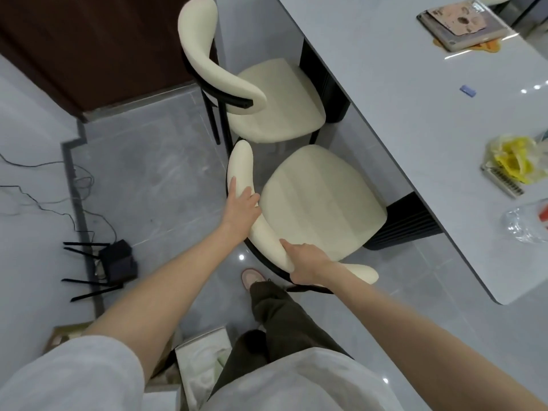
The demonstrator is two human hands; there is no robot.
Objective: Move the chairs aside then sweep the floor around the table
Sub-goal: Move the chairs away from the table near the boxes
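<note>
Two cream padded chairs with black frames stand along the left side of the pale grey table (415, 120). The near chair (320, 200) has its curved backrest toward me. My left hand (241, 209) grips the backrest's left part, thumb along the outside and fingers curled over the top. My right hand (308, 264) grips the backrest's lower right part, fingers wrapped over it. The far chair (275, 105) stands just beyond, its seat partly under the table edge. No broom is in view.
A black router (114, 264) with antennas and loose cables lies on the grey tile floor at left. Cardboard boxes (204, 363) sit by my feet. On the table lie books (462, 25), a yellow bag (516, 161) and a plastic bottle (527, 223). A dark wooden door is at back left.
</note>
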